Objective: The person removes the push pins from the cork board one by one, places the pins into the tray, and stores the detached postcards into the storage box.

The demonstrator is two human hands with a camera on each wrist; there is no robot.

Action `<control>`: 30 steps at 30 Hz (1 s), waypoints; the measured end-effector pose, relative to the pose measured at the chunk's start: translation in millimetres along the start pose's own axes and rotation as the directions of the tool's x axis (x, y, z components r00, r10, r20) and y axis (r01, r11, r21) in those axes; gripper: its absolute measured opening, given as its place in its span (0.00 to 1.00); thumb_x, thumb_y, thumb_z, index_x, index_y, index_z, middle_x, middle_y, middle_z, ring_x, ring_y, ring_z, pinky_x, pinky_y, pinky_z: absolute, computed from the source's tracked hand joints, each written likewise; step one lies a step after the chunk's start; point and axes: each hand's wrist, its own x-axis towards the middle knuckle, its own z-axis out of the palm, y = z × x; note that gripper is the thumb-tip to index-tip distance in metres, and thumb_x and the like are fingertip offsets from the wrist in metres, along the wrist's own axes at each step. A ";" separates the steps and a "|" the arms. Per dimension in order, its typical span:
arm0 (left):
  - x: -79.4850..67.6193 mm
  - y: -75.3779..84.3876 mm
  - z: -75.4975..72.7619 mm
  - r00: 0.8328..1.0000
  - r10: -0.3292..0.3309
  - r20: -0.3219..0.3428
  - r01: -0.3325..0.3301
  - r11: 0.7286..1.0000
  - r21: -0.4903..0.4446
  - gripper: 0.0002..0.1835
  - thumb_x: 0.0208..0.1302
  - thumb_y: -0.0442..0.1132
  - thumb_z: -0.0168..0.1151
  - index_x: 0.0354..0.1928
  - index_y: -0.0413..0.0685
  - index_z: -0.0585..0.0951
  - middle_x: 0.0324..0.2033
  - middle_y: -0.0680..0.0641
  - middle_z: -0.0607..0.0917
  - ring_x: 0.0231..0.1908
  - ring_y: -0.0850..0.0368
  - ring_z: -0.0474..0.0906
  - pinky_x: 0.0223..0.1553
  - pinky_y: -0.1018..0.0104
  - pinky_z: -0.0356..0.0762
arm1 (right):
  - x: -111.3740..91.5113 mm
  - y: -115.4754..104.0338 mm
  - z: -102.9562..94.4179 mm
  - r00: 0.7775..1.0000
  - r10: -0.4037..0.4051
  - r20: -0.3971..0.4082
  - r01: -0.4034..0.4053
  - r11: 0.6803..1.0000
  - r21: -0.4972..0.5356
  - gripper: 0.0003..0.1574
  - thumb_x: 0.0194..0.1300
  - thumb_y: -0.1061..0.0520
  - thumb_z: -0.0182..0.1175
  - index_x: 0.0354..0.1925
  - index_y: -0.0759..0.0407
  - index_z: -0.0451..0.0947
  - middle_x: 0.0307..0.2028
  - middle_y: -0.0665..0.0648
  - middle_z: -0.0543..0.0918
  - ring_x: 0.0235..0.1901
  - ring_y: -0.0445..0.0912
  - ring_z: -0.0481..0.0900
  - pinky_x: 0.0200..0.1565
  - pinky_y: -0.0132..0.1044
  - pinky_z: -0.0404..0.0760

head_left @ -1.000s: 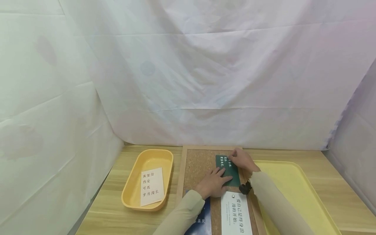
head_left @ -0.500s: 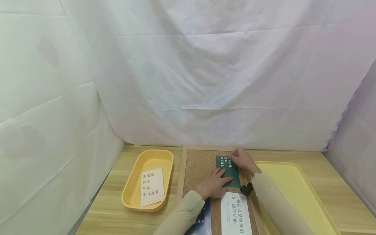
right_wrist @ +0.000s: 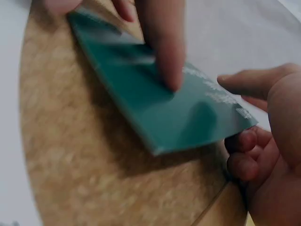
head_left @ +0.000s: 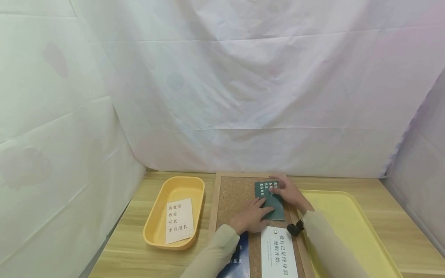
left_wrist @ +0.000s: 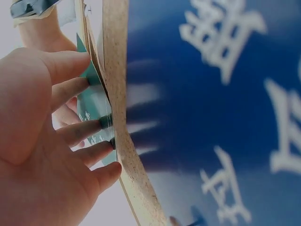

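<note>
Moved since the earlier frame: the right hand (head_left: 288,191), whose thumb has shifted from the far right edge onto the lettering of the green card (head_left: 277,206), uncovering "我们". The card now bows; the left hand has hardly shifted.

Left to right:
Bin (head_left: 182,189): holds a pale card (head_left: 179,226), reading "我坚信 热爱 可抵 岁月漫长".
Blue card (head_left: 240,266): on the board (head_left: 234,190), partly behind a sleeve; "星" legible, the rest cut off.
Left hand (head_left: 248,219): fingers extended and spread, fingertips on the green card, which lies ahead and to its right.
White card (head_left: 278,253): nearer the person than the green one; reads "爱自己是终身浪漫的开始"; small print illegible.
Green card: on the board between the hands, long axis running away from the person, one edge raised off the cork. "我们", "然后" and "处见" legible; one line partly covered.
Right hand: at the card's far right end, thumb above, other fingers curled by the corner; whether it pinches cannot be told. Both hands are at the card, neither clearly nearer.
Tray (head_left: 340,231): rightmost, beneath the right sleeve. No brands seen.
</note>
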 end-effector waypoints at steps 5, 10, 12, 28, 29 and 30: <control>-1.7 -0.8 -1.8 1.000 0.009 -0.003 -0.009 0.999 -0.038 0.26 0.73 0.51 0.52 0.72 0.69 0.68 0.76 0.49 0.59 0.76 0.47 0.52 0.74 0.51 0.55 | -4.6 7.0 1.7 0.994 -0.101 0.041 0.100 0.994 0.031 0.22 0.67 0.59 0.63 0.59 0.58 0.79 0.61 0.64 0.78 0.63 0.63 0.72 0.62 0.66 0.68; -0.5 -3.1 -0.4 1.000 0.010 0.001 -0.010 0.999 -0.037 0.26 0.74 0.52 0.51 0.72 0.70 0.67 0.76 0.50 0.57 0.76 0.48 0.50 0.74 0.50 0.55 | -7.0 10.1 2.8 0.997 -0.047 0.057 0.046 0.999 0.010 0.14 0.67 0.58 0.63 0.50 0.50 0.85 0.59 0.61 0.80 0.63 0.62 0.72 0.63 0.65 0.68; 0.4 -3.7 0.7 1.000 0.010 0.003 -0.010 0.999 -0.034 0.26 0.74 0.52 0.51 0.72 0.70 0.66 0.77 0.50 0.57 0.76 0.48 0.50 0.74 0.50 0.54 | -7.3 10.0 3.0 0.998 -0.028 0.052 0.028 1.000 0.004 0.14 0.67 0.57 0.63 0.50 0.49 0.85 0.60 0.61 0.80 0.64 0.62 0.72 0.64 0.65 0.67; -4.7 -4.0 -3.2 1.000 0.025 -0.019 -0.025 1.000 -0.007 0.29 0.74 0.52 0.51 0.75 0.69 0.62 0.76 0.49 0.57 0.76 0.49 0.52 0.74 0.52 0.56 | -6.8 8.9 6.2 0.998 -0.062 0.019 0.061 0.998 0.025 0.16 0.68 0.56 0.63 0.54 0.53 0.84 0.61 0.63 0.79 0.63 0.61 0.73 0.62 0.62 0.71; -5.3 -4.2 -3.6 1.000 0.024 -0.020 -0.025 1.000 -0.014 0.29 0.74 0.52 0.51 0.75 0.68 0.62 0.76 0.48 0.57 0.76 0.49 0.52 0.74 0.51 0.56 | -6.7 9.1 6.6 0.998 -0.059 0.017 0.058 0.998 0.027 0.16 0.68 0.56 0.63 0.54 0.53 0.84 0.61 0.63 0.79 0.63 0.62 0.73 0.62 0.62 0.71; -5.7 -4.6 -3.9 1.000 0.024 -0.021 -0.024 1.000 -0.018 0.29 0.74 0.52 0.51 0.75 0.68 0.62 0.76 0.48 0.57 0.76 0.49 0.52 0.74 0.51 0.56 | -6.6 9.3 6.9 0.998 -0.057 0.016 0.056 0.998 0.026 0.16 0.68 0.55 0.63 0.54 0.53 0.84 0.61 0.63 0.79 0.63 0.62 0.73 0.62 0.62 0.71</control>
